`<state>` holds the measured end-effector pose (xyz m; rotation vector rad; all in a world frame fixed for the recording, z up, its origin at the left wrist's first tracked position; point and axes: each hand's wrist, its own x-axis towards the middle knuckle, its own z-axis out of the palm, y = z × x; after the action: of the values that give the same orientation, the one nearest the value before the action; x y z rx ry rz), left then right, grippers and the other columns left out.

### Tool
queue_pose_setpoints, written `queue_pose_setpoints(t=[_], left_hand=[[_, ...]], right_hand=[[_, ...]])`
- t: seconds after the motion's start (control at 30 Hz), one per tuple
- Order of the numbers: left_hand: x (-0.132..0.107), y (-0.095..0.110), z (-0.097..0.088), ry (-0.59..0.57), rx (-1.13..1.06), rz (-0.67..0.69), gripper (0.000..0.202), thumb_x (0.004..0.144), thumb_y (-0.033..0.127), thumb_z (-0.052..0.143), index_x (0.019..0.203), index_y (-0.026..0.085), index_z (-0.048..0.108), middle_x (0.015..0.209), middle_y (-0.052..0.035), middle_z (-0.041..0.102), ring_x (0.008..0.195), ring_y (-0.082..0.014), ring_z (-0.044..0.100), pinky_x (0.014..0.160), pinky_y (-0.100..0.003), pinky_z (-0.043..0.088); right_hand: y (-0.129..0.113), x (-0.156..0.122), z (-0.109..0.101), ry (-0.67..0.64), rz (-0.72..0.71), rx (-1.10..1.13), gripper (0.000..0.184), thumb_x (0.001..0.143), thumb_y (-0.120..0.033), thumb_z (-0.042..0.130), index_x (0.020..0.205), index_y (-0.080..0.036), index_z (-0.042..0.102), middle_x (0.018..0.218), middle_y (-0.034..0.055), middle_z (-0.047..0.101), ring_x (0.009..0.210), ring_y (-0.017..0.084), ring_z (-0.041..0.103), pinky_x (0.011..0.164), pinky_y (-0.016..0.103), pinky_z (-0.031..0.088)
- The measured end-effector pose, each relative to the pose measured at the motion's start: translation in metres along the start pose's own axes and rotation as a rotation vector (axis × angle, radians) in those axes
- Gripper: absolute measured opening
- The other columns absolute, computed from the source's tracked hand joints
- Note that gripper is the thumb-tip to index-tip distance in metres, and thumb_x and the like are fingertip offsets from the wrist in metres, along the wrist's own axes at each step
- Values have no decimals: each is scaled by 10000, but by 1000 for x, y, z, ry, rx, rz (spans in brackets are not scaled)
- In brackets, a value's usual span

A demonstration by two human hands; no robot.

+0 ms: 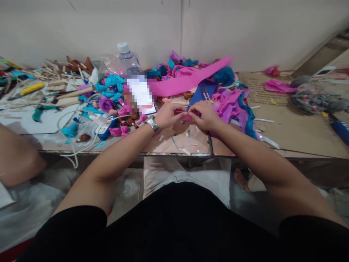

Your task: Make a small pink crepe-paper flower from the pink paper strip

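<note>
Both my hands meet over the table's front part, closed on a small strip of pink crepe paper (186,118). My left hand (169,115), with a metal watch at the wrist, pinches its left side. Thumb and fingers of my right hand (204,114) pinch the other side, close to the left fingertips. Part of the strip is hidden by the fingers. Just beyond lie a long pink crepe paper band (188,83), a blue sheet (200,97) and scissors (205,94). A lit phone (140,95) leans left of my hands.
Crumpled crepe paper (231,105) lies to the right, beside a cardboard sheet (289,127). A bottle (128,62) stands at the back. Leftward are a charger with white cable (99,119), pliers (39,112), a yellow-handled tool (32,88) and wood sticks. Another person's limb (19,156) is at far left.
</note>
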<state>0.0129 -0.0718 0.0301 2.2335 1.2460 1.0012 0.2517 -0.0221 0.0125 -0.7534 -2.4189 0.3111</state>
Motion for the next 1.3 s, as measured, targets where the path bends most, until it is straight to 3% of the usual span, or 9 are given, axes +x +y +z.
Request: queue_pose_setpoints(t=[0.23,0.77,1.0,1.3], left_hand=[[0,5,-1,1,12,-56,285,989,426,717,958,176,850,923,-53,846,838,-199,711,837,-336,496],[3,-2,-1,-1,30,-29,339,1030,458,668,925,182,834,855,-48,815,760,-187,674,754,-331,450],[3,-6,0,-21,44,-50,359,1027,476,651,923,185,832,836,-42,794,737,-176,640,766,-327,464],[1,3,0,-134,-135,-167,331,994,454,691,913,159,816,807,-38,803,733,-175,723,690,-277,513]], right_hand=[[-2,1,1,20,12,-33,161,1019,-360,594,981,-233,684,1002,94,774,1018,308,642,1002,495,358],[-2,2,-1,44,41,-50,145,1001,-351,571,937,-235,631,959,96,758,967,293,626,964,489,360],[-5,-1,-6,40,9,-11,335,1073,-504,545,1014,-234,735,1015,105,809,994,304,658,984,496,371],[-3,0,-4,70,20,2,323,1043,-513,608,1020,-241,781,1017,98,830,1010,319,667,1044,534,379]])
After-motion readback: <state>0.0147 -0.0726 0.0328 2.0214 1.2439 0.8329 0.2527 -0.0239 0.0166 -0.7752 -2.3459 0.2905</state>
